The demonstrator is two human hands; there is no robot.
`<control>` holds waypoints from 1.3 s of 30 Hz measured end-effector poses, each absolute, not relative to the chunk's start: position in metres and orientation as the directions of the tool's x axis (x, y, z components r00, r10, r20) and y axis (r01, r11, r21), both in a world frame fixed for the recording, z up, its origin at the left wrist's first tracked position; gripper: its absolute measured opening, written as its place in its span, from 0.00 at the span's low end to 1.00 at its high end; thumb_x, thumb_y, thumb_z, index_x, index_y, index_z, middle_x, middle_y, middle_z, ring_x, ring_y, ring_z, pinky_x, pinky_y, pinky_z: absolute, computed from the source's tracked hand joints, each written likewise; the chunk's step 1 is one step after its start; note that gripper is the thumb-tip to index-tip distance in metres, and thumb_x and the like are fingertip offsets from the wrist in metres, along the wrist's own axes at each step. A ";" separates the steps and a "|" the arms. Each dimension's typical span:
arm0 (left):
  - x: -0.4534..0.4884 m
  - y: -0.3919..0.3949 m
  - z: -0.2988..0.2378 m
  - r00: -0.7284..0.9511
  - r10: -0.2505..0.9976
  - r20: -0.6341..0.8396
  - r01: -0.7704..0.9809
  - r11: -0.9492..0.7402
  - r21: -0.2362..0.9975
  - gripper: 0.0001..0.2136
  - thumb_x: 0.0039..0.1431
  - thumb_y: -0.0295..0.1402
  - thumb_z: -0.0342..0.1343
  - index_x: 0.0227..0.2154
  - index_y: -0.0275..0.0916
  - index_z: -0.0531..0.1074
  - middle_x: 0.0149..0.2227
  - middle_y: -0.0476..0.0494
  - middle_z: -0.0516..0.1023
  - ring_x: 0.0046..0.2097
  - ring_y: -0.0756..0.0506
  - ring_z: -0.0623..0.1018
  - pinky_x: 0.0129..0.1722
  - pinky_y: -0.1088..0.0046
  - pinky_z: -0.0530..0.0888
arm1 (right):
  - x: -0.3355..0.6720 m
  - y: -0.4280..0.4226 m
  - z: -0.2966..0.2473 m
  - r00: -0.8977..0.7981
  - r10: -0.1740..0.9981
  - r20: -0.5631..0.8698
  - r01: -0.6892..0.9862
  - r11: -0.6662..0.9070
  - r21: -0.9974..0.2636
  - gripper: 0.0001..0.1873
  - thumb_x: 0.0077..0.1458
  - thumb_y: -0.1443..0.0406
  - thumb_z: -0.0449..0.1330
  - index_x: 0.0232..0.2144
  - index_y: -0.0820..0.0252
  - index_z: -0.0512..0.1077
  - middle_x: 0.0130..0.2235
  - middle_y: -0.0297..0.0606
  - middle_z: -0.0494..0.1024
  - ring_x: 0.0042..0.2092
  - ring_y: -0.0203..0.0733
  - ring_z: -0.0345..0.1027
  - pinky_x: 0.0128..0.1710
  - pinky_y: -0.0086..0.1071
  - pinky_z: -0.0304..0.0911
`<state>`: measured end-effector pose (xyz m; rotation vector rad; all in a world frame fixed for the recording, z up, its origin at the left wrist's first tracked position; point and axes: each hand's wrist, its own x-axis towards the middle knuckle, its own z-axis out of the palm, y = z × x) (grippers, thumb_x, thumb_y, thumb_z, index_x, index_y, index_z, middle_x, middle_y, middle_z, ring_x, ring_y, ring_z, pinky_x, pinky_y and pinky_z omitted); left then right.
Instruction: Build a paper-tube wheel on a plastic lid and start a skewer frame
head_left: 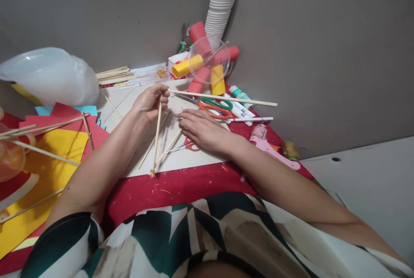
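My left hand (150,103) is closed in a pinch on the upper end of a thin wooden stick (156,140). That stick runs down to a bound joint (152,172) where several sticks meet near the board's front edge. My right hand (202,129) lies flat, fingers spread, pressing on the white board (194,159) beside those sticks. A long wooden stick (223,97) lies across the board just beyond both hands.
Orange and green scissors (215,107), glue tubes (239,93), a pink glue gun (271,148), a wheel of red and yellow paper rolls (207,66), stacked white cups (221,8), a bundle of sticks (114,75), coloured paper (54,148) and a plastic bag (51,75) crowd the red table.
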<state>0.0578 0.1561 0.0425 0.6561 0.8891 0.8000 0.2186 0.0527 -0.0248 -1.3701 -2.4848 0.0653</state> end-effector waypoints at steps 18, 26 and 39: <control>0.008 0.216 0.009 -0.016 0.955 -0.295 -0.076 0.293 0.953 0.08 0.43 0.20 0.58 0.21 0.37 0.64 0.14 0.51 0.68 0.14 0.56 0.62 0.14 0.83 0.63 | 0.253 0.044 -0.016 -0.454 0.867 0.203 0.796 0.498 -0.344 0.13 0.66 0.61 0.50 0.40 0.59 0.74 0.40 0.43 0.80 0.42 0.46 0.71 0.42 0.39 0.64; -0.004 0.222 -0.004 -0.068 0.991 -0.114 0.473 0.132 0.871 0.07 0.47 0.29 0.59 0.22 0.39 0.65 0.22 0.45 0.74 0.24 0.49 0.73 0.27 0.72 0.72 | 0.255 0.043 -0.018 -0.447 0.889 0.095 0.808 0.447 -0.384 0.15 0.66 0.62 0.51 0.42 0.59 0.76 0.43 0.44 0.80 0.44 0.47 0.72 0.43 0.38 0.64; 0.024 0.194 -0.003 0.516 0.842 0.157 0.787 -0.538 0.302 0.18 0.57 0.37 0.55 0.48 0.37 0.77 0.50 0.36 0.80 0.55 0.36 0.73 0.55 0.61 0.68 | 0.253 0.041 -0.012 -0.465 0.884 0.046 0.811 0.447 -0.378 0.13 0.65 0.65 0.53 0.40 0.60 0.77 0.41 0.43 0.78 0.43 0.45 0.71 0.42 0.36 0.63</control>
